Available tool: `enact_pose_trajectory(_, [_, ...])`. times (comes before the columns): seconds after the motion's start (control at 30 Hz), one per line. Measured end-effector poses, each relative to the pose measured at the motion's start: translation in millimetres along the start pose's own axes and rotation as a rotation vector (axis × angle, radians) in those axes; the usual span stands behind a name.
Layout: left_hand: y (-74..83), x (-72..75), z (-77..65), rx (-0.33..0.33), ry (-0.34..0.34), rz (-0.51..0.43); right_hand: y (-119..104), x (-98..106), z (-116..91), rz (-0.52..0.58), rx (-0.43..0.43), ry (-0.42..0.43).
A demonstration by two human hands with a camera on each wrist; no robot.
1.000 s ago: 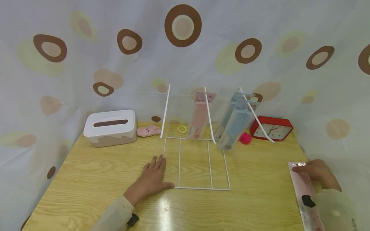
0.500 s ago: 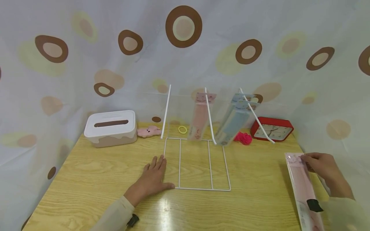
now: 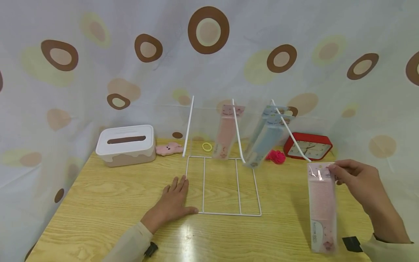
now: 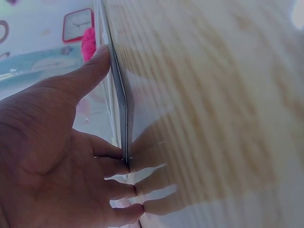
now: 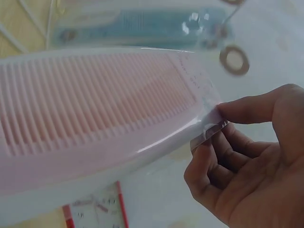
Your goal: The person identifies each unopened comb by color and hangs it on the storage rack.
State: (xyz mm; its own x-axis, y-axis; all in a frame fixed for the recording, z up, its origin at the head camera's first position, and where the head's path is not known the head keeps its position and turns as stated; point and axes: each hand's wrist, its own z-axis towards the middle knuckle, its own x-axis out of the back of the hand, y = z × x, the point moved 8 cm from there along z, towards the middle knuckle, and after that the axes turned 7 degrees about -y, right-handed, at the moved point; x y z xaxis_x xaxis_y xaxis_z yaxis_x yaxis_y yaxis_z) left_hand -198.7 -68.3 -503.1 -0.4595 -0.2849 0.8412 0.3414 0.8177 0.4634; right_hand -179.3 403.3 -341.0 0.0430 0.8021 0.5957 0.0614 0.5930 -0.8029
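Note:
My right hand pinches the top corner of a clear packet holding a pink comb, which hangs upright over the table's right side. Its teeth show large in the right wrist view, where thumb and fingers grip the packet's edge. My left hand lies with fingers spread at the near left corner of a white wire rack, touching its base frame. Three white prongs stick out from the rack. A packaged pink comb hangs on the middle prong, and packaged blue combs hang on the right one.
A white tissue box stands at the back left, beside a small pink plush. Behind the rack lies a yellow ring. A bright pink bundle and a red clock sit at the back right, near the patterned curtain.
My right hand has lifted the packaged pink comb from the table's right edge and carried it up and left, turning it to hang upright. The left hand stays on the rack.

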Motion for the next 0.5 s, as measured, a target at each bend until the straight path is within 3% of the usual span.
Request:
enact_pose_trajectory(0.3, [1.5,1.3,0.3,0.010,-0.003,0.001,-69,-38,-34,0.019,0.214,0.017])
enact_pose_trajectory(0.5, [2.7,1.1,0.1,0.016,-0.001,0.006,-106,-66,-50,-0.001,0.281,-0.008])
